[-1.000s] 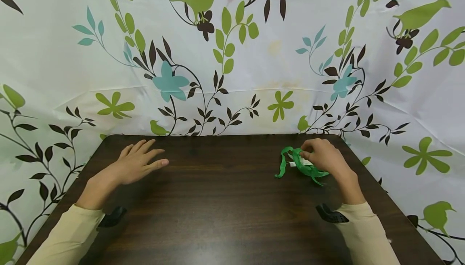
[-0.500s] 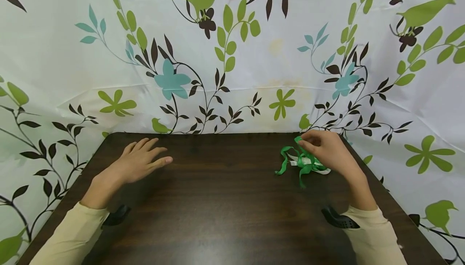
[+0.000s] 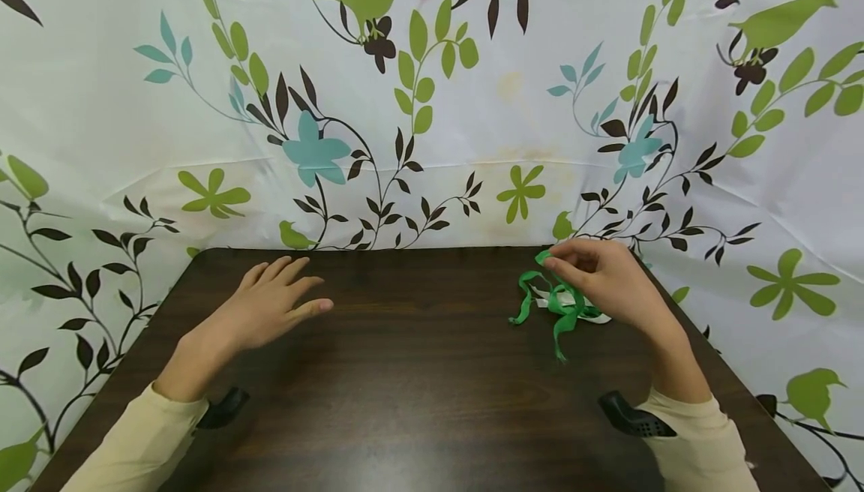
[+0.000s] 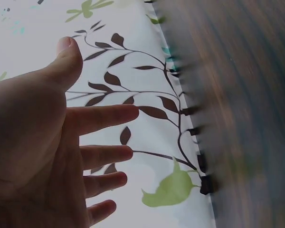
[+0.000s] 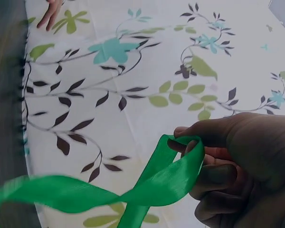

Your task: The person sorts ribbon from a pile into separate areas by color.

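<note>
Your right hand (image 3: 607, 276) pinches green ribbon (image 5: 160, 187), left hand (image 3: 265, 310) spread — the white strip (image 3: 542, 301) under the ribbon, perhaps tangled, could snag.

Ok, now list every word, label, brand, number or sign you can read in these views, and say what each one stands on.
None can be read.
Green ribbon: no lettering visible.
White piece beneath it: partly covered and too small to tell whether it bears print.
Patterned cloth: only leaves, flowers and birds show.
Table: no text visible.
</note>
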A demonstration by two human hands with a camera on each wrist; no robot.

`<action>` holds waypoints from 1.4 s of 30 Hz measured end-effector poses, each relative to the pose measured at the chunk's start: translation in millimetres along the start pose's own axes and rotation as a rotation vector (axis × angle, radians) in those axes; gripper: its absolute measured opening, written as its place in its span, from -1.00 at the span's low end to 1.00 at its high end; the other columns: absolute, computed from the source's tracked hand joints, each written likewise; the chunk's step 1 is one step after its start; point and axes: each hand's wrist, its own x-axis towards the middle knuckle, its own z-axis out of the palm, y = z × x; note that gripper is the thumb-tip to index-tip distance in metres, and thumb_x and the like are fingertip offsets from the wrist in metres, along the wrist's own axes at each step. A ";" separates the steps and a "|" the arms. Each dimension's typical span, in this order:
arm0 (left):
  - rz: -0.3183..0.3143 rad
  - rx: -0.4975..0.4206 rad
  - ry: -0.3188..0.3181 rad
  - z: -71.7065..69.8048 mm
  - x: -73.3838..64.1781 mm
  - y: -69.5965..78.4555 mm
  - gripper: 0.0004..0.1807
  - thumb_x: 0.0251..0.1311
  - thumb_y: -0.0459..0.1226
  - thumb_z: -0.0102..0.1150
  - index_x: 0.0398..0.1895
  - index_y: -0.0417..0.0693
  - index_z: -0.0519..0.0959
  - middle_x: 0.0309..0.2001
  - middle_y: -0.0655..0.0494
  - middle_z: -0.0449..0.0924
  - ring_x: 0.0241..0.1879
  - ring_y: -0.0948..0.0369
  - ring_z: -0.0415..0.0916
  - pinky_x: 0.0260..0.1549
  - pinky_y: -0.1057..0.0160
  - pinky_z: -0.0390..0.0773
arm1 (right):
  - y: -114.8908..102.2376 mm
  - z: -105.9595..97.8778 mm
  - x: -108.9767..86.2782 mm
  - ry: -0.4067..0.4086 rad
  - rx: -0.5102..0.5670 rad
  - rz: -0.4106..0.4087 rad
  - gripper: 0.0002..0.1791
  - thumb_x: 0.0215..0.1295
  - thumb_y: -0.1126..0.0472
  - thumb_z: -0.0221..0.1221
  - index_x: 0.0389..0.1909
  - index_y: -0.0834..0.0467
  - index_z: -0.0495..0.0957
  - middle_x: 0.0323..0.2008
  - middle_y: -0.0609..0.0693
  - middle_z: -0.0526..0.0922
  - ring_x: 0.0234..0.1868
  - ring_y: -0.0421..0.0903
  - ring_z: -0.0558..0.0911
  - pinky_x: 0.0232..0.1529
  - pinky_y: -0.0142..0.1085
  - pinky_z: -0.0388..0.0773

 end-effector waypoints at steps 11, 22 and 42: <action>0.099 -0.032 0.129 4.5 4.5 16.9 -0.28 0.49 0.30 -0.20 0.30 -0.03 0.56 0.42 -0.19 0.32 0.44 -0.18 0.15 0.28 -0.36 0.04 | -27.9 15.6 -0.2 -0.023 0.064 -0.121 -0.87 0.41 0.18 0.32 -0.10 0.07 0.74 -0.58 -0.13 0.55 -0.63 -0.17 0.41 -0.56 -0.29 0.33; 0.312 -0.182 0.282 15.2 3.2 59.1 -0.47 0.53 0.17 -0.08 0.25 0.05 0.57 0.29 0.12 0.49 0.31 0.09 0.38 0.25 -0.14 0.24 | -56.9 48.0 -0.7 -0.222 0.163 -0.346 -0.90 0.42 0.21 0.30 -0.13 -0.03 0.73 -0.64 -0.32 0.41 -0.69 -0.33 0.28 -0.63 -0.38 0.26; 0.435 -1.178 -0.174 35.3 4.2 86.1 -0.40 0.68 -0.04 -0.69 0.52 0.18 0.32 0.43 0.17 0.36 0.46 0.10 0.18 0.35 -0.30 -0.03 | -102.4 115.0 32.8 -0.533 0.338 -0.567 -0.87 0.50 0.12 0.21 -0.15 0.02 0.71 -0.55 -0.28 0.46 -0.59 -0.34 0.36 -0.51 -0.41 0.35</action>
